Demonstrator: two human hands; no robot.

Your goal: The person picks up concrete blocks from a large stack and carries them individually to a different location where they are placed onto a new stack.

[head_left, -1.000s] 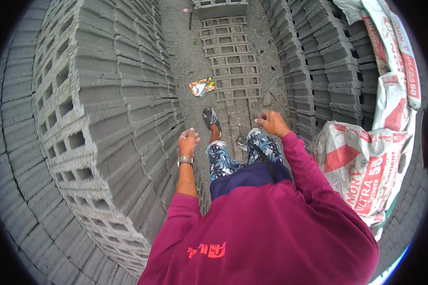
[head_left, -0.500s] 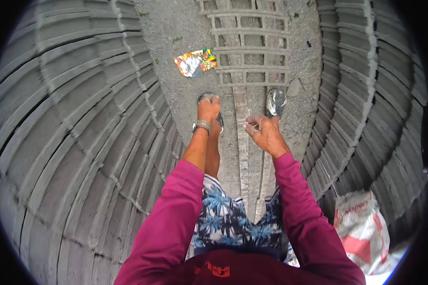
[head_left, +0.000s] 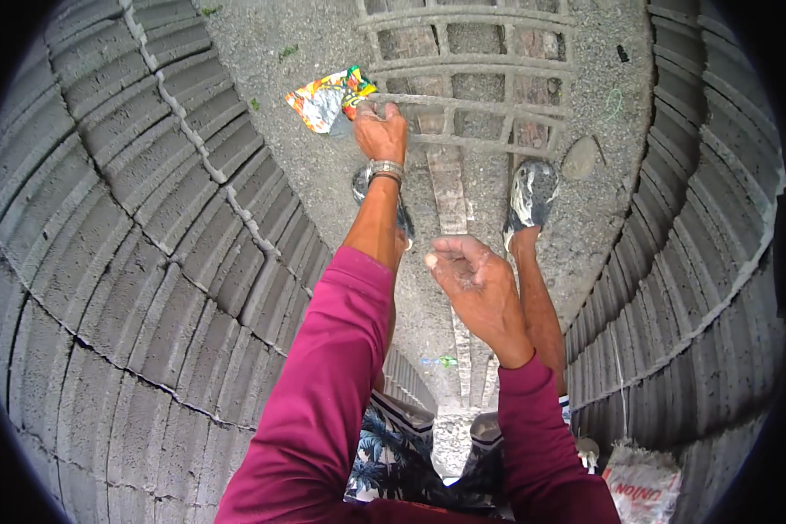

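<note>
At the near left corner of a grey, dust-caked grid frame (head_left: pixel 476 113), my left hand (head_left: pixel 381 135) reaches down with its fingers curled around the bar end. The fingertips are partly hidden by the back of the hand. A crumpled colourful foil packet (head_left: pixel 326 103) lies on the ground just left of that hand. My right hand (head_left: pixel 479 284) hangs between my legs, palm turned up and dusted grey. Its fingers are loosely bent, the thumb stands apart, and nothing shows in it.
Tall stacks of grey ribbed blocks curve along the left (head_left: pixel 122 288) and right sides. A flat stone (head_left: pixel 579 158) lies beside my right shoe (head_left: pixel 533 188). A white and red sack (head_left: pixel 642 485) sits at the lower right. Narrow boards (head_left: pixel 448 188) run beneath the frame.
I have bent lower. My left hand has moved forward to the grid frame and closed on its corner. My right hand has turned palm up, its fingers looser.
</note>
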